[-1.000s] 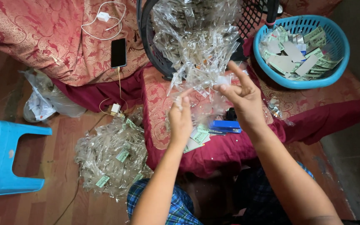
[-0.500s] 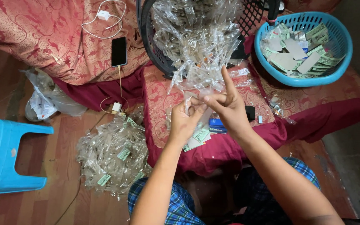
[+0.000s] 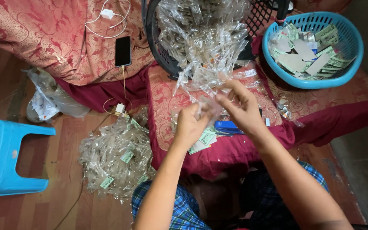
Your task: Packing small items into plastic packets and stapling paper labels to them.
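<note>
— What are the hands doing now?

— They came together. A moment ago the right hand [image 3: 240, 106] was spread open up by the big pile of clear bags [image 3: 203, 40]. Now it has dropped down to the left hand [image 3: 191, 125].

— Are they holding something?

— Yes, one little clear bag [image 3: 205, 105]. Both hands pinch it between them, just over the red cloth [image 3: 167, 100].

— So one bag got picked out?

— Looks like it. It's off the pile, and the fingers are working at it.

— What else is near?

— A blue tool [image 3: 226, 126] and green slips [image 3: 205, 138] lie under the hands. More slips fill the blue basket [image 3: 354, 55]. Another heap of bags [image 3: 116, 159] sits on the floor.
</note>
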